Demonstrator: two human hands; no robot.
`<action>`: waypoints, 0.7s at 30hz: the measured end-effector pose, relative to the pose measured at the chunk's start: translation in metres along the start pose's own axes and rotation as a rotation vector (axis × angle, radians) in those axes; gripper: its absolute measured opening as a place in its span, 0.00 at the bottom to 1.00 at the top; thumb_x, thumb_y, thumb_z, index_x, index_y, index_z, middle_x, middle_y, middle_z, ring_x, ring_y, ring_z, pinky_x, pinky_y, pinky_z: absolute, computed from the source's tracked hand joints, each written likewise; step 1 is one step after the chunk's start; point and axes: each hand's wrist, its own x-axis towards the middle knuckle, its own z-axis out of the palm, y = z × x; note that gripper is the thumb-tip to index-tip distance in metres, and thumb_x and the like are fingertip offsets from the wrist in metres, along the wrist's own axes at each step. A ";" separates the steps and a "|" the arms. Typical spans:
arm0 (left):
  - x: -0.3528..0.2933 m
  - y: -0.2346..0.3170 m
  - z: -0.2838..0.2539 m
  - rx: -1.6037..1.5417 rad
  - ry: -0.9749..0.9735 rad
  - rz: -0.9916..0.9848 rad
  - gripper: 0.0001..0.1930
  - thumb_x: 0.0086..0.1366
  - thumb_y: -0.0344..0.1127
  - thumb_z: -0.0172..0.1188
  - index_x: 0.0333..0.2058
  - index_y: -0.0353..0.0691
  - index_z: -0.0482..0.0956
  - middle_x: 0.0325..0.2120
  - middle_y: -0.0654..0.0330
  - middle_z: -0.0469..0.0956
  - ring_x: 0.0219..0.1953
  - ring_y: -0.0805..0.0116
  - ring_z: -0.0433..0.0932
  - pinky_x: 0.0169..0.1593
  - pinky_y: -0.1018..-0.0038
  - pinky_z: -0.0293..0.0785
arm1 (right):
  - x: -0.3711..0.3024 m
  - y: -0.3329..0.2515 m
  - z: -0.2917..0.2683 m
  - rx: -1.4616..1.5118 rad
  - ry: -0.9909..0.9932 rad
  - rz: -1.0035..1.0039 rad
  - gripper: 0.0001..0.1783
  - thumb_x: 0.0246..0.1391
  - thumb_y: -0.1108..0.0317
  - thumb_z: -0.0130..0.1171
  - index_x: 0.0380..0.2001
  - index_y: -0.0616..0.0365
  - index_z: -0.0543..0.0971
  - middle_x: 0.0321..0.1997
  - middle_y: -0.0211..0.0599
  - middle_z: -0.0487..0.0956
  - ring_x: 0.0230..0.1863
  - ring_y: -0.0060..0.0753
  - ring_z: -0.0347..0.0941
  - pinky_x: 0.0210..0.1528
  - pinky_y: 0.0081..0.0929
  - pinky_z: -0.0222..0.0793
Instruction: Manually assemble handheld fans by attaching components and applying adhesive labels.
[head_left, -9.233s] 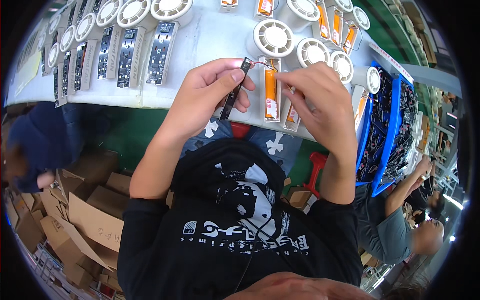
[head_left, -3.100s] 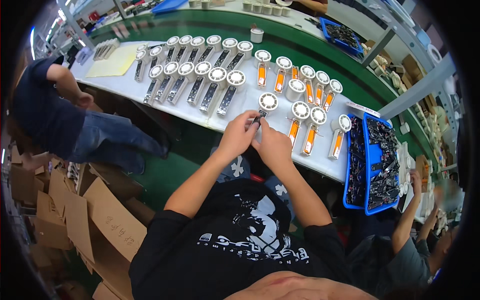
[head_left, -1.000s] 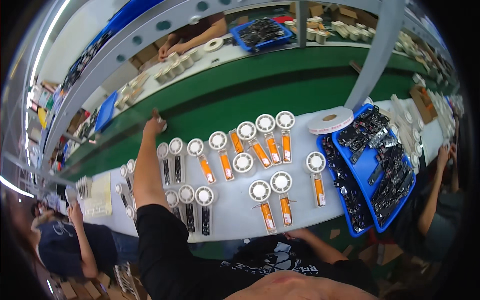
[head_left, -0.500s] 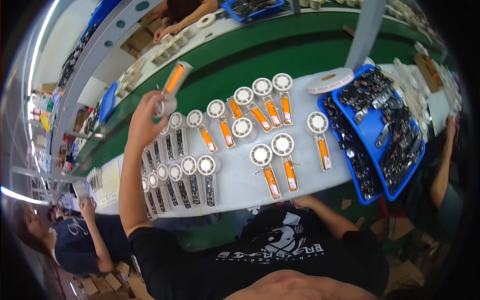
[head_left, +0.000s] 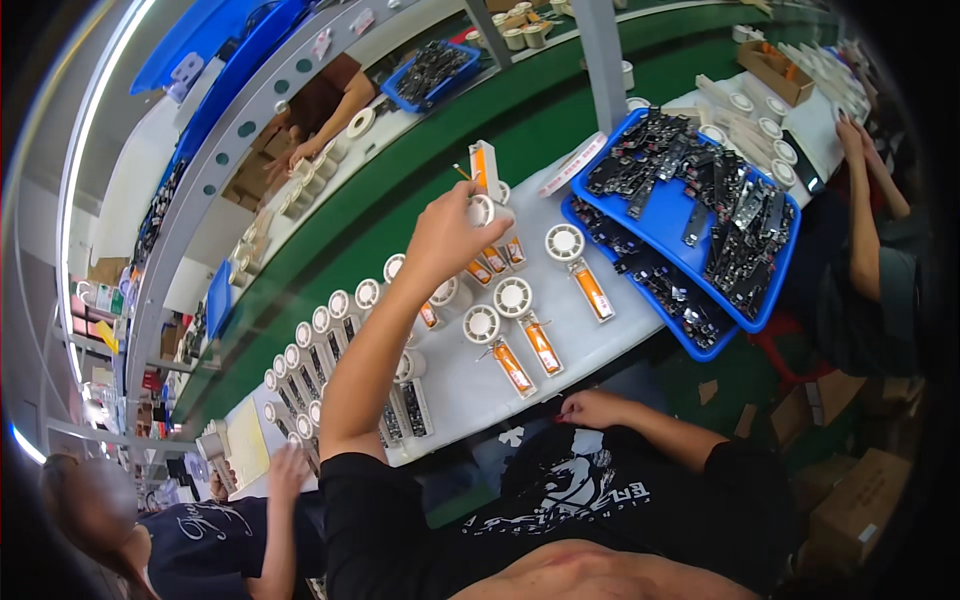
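Note:
My left hand (head_left: 455, 230) is closed on the round white head of a handheld fan (head_left: 484, 168) above the back of the table. Its uncased handle points up and shows an orange battery with a thin wire. Under that hand stand more fans with orange batteries, partly hidden by my forearm. To the right lie a lone battery fan (head_left: 590, 285) and two side by side, one being a near fan (head_left: 510, 365). At the table's front edge, my right hand (head_left: 592, 408) has its fingers curled together; what they hold is hidden.
Rows of fans with black circuit boards (head_left: 413, 405) stand at left. Two overlapping blue trays (head_left: 700, 255) of circuit boards sit at right, beside a white tape roll (head_left: 572, 165) and a metal post (head_left: 603, 70). Co-workers' hands show at left, far side and right.
My left hand has carried the fan rightward, from over the left rows to over the battery fans at the back. The view has turned too. My right hand stays by the front edge.

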 end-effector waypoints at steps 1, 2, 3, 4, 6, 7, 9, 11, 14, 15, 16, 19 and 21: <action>0.009 -0.005 0.013 0.021 -0.020 -0.014 0.29 0.54 0.48 0.72 0.50 0.38 0.77 0.41 0.49 0.83 0.42 0.51 0.83 0.48 0.64 0.77 | -0.014 -0.032 -0.016 -0.021 -0.104 0.016 0.24 0.61 0.49 0.59 0.50 0.56 0.79 0.34 0.45 0.83 0.36 0.45 0.80 0.39 0.41 0.74; 0.017 -0.001 0.023 0.045 -0.041 -0.012 0.31 0.53 0.51 0.71 0.50 0.38 0.77 0.40 0.48 0.84 0.42 0.51 0.83 0.48 0.64 0.77 | -0.034 -0.064 -0.032 -0.040 -0.192 0.031 0.24 0.60 0.50 0.59 0.52 0.55 0.79 0.35 0.46 0.84 0.39 0.47 0.80 0.42 0.42 0.74; 0.025 0.006 0.030 0.070 -0.063 -0.007 0.33 0.53 0.55 0.71 0.51 0.37 0.77 0.39 0.48 0.84 0.42 0.51 0.83 0.48 0.64 0.78 | -0.051 -0.090 -0.049 -0.039 -0.177 0.041 0.24 0.60 0.50 0.59 0.52 0.55 0.79 0.35 0.46 0.84 0.39 0.47 0.80 0.42 0.42 0.74; 0.031 0.012 0.034 0.065 -0.065 0.004 0.33 0.53 0.55 0.71 0.51 0.37 0.77 0.39 0.48 0.84 0.42 0.51 0.83 0.48 0.64 0.78 | -0.067 -0.115 -0.068 -0.095 -0.226 -0.006 0.23 0.60 0.50 0.60 0.50 0.56 0.79 0.33 0.43 0.83 0.36 0.43 0.80 0.39 0.37 0.74; 0.041 0.019 0.041 0.179 -0.182 -0.017 0.34 0.53 0.57 0.70 0.51 0.37 0.78 0.41 0.46 0.83 0.43 0.51 0.83 0.47 0.61 0.78 | -0.101 -0.162 -0.116 -0.148 -0.275 -0.069 0.21 0.61 0.52 0.61 0.49 0.56 0.79 0.31 0.40 0.82 0.32 0.39 0.79 0.36 0.33 0.73; 0.045 0.023 0.044 0.233 -0.244 -0.023 0.34 0.53 0.58 0.69 0.51 0.37 0.78 0.41 0.45 0.83 0.43 0.51 0.83 0.47 0.60 0.79 | -0.119 -0.187 -0.143 -0.145 -0.268 -0.081 0.20 0.61 0.55 0.61 0.49 0.56 0.79 0.32 0.39 0.82 0.32 0.38 0.79 0.36 0.33 0.73; 0.051 0.019 0.054 0.252 -0.235 -0.027 0.34 0.54 0.58 0.69 0.51 0.37 0.78 0.42 0.45 0.83 0.43 0.51 0.83 0.47 0.60 0.79 | -0.155 -0.215 -0.186 -0.076 -0.083 -0.157 0.16 0.60 0.61 0.63 0.48 0.56 0.80 0.33 0.39 0.82 0.31 0.39 0.78 0.35 0.34 0.73; 0.054 0.009 0.065 0.297 -0.216 -0.050 0.33 0.55 0.59 0.67 0.50 0.38 0.79 0.42 0.45 0.83 0.43 0.49 0.83 0.46 0.58 0.79 | -0.173 -0.221 -0.214 -0.183 0.380 -0.286 0.14 0.55 0.66 0.66 0.45 0.57 0.81 0.34 0.41 0.82 0.32 0.43 0.78 0.37 0.35 0.73; 0.046 0.000 0.078 0.248 -0.254 -0.038 0.30 0.59 0.57 0.65 0.51 0.38 0.78 0.41 0.45 0.83 0.43 0.48 0.83 0.46 0.57 0.79 | -0.164 -0.209 -0.255 -0.770 0.961 -0.026 0.12 0.50 0.74 0.63 0.41 0.59 0.82 0.39 0.42 0.80 0.42 0.47 0.76 0.46 0.37 0.73; 0.040 -0.003 0.079 0.225 -0.267 -0.037 0.29 0.61 0.56 0.63 0.51 0.39 0.78 0.41 0.45 0.83 0.43 0.48 0.83 0.46 0.56 0.79 | -0.157 -0.207 -0.269 -0.966 1.009 0.137 0.13 0.49 0.77 0.62 0.40 0.59 0.83 0.41 0.42 0.80 0.45 0.48 0.75 0.49 0.39 0.72; 0.033 -0.002 0.075 0.219 -0.263 -0.065 0.29 0.61 0.56 0.63 0.51 0.39 0.78 0.41 0.45 0.83 0.43 0.48 0.83 0.46 0.56 0.79 | -0.150 -0.200 -0.279 -0.969 0.986 0.119 0.13 0.49 0.77 0.62 0.40 0.59 0.83 0.41 0.42 0.80 0.45 0.48 0.75 0.49 0.39 0.72; 0.003 0.012 0.061 0.163 -0.095 0.054 0.26 0.67 0.54 0.57 0.55 0.40 0.77 0.47 0.47 0.82 0.45 0.47 0.82 0.49 0.56 0.77 | -0.137 -0.171 -0.301 -1.023 0.803 0.024 0.17 0.45 0.81 0.59 0.42 0.59 0.82 0.45 0.43 0.78 0.48 0.49 0.73 0.53 0.40 0.71; -0.028 0.030 0.053 0.173 -0.058 0.117 0.24 0.68 0.51 0.57 0.55 0.41 0.76 0.49 0.48 0.81 0.45 0.46 0.82 0.48 0.54 0.77 | -0.132 -0.155 -0.306 -1.107 0.659 -0.036 0.20 0.41 0.82 0.58 0.42 0.60 0.82 0.47 0.44 0.78 0.50 0.52 0.72 0.57 0.41 0.70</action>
